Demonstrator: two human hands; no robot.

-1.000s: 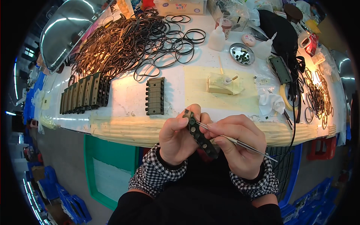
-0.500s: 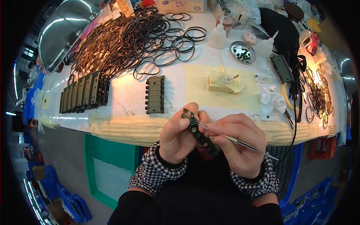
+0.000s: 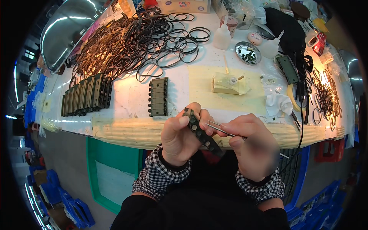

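Note:
My left hand (image 3: 177, 135) is closed round a narrow dark green block (image 3: 202, 134) with round studs along its side, held tilted above the table's front edge. In my right hand (image 3: 253, 147) is a pair of metal tweezers (image 3: 221, 130), pinched between thumb and fingers. Its tips point left, a little apart from the block and close to my left fingertips. Whether the tips hold anything is too small to tell. Part of the right hand is blurred. A similar green block (image 3: 158, 97) lies on the table beyond my left hand, and several more stand in a row (image 3: 86, 95) farther left.
A big heap of dark rubber bands (image 3: 122, 42) covers the far left. Beyond my hands sit a yellow wrapped block (image 3: 226, 86) with a stick, a round metal dish (image 3: 239, 48) of small green pieces, and a white squeeze bottle (image 3: 222, 37). A padded edge (image 3: 126, 132) runs along the table's front.
The tweezers' tips have drawn back from the block's studs and the tool now lies at a different angle. My right hand has turned slightly; my left hand has shifted slightly left.

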